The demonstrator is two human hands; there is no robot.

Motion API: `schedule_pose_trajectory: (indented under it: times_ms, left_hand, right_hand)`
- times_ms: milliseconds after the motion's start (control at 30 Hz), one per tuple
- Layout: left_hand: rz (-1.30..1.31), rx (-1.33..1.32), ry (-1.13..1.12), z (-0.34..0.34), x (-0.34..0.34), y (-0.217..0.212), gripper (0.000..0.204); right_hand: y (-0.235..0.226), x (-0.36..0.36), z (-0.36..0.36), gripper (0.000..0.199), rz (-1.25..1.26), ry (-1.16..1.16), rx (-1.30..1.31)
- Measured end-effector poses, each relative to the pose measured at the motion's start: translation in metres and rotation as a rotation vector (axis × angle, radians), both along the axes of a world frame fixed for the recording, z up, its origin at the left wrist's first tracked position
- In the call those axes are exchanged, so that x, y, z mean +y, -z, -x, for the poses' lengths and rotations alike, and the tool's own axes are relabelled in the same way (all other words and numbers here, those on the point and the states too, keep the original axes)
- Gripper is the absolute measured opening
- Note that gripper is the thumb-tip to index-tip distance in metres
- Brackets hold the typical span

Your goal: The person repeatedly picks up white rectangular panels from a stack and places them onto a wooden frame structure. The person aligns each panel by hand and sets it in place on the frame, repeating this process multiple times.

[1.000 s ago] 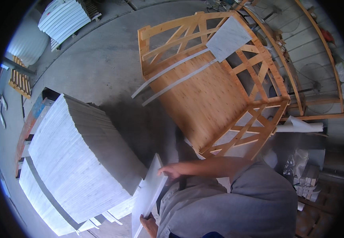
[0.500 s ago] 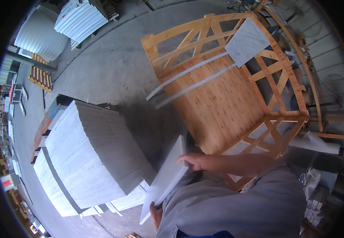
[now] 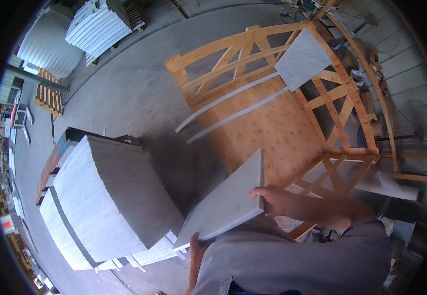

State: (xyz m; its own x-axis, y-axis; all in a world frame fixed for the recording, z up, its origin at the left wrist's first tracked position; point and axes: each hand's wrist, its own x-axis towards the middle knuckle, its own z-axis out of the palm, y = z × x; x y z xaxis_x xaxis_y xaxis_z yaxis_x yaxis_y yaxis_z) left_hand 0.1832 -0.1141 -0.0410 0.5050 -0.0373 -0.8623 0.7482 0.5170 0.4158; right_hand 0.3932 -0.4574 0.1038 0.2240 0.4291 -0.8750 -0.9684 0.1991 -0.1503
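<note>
A pale grey marble slab [image 3: 223, 199] is held tilted between my hands, in front of my legs. My right hand [image 3: 268, 197] grips its right edge, with the thumb over the upper face and the other fingers partly hidden. At the slab's lower left corner, my left hand [image 3: 197, 250] clasps the edge; its fingers are mostly behind the slab. Just left of it stands a big stack of similar slabs [image 3: 110, 206]. Beyond the held slab is an open wooden crate [image 3: 267, 137], where another marble slab [image 3: 304, 60] leans against the far right corner.
Two long white strips [image 3: 233, 114] run across the crate floor and stick out past its open left side. Wooden pallets [image 3: 49, 100] and more stacked slabs [image 3: 98, 27] stand at the far left. A rolled white sheet [image 3: 390, 187] lies right of the crate.
The marble slab has swung up and to the right, turning its broad face more into view. My right hand has moved right and my left hand slightly up, both still gripping it.
</note>
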Motion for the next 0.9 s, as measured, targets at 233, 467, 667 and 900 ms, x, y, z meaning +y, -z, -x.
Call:
schedule_pose_trajectory:
  times_ms: [233, 467, 667, 900]
  left_hand:
    - [-0.627, -0.367, 0.780, -0.088, -0.022, 0.016, 0.062]
    - [-0.569, -0.349, 0.946, -0.209, -0.054, 0.022, 0.056]
    - [-0.741, -0.640, 1.267, -0.316, -0.051, 0.062, 0.055]
    - [0.011, -0.062, 0.548, -0.374, -0.045, 0.242, 0.062]
  right_hand:
    - [-0.025, -0.037, 0.012, 0.024, 0.229, -0.044, -0.678]
    - [0.001, -0.048, 0.021, 0.039, 0.498, -0.081, -0.927]
    - [0.065, -0.022, -0.010, 0.031, 0.372, 0.620, -0.224]
    - [0.086, -0.006, -0.051, 0.033, 0.517, 0.724, -0.281]
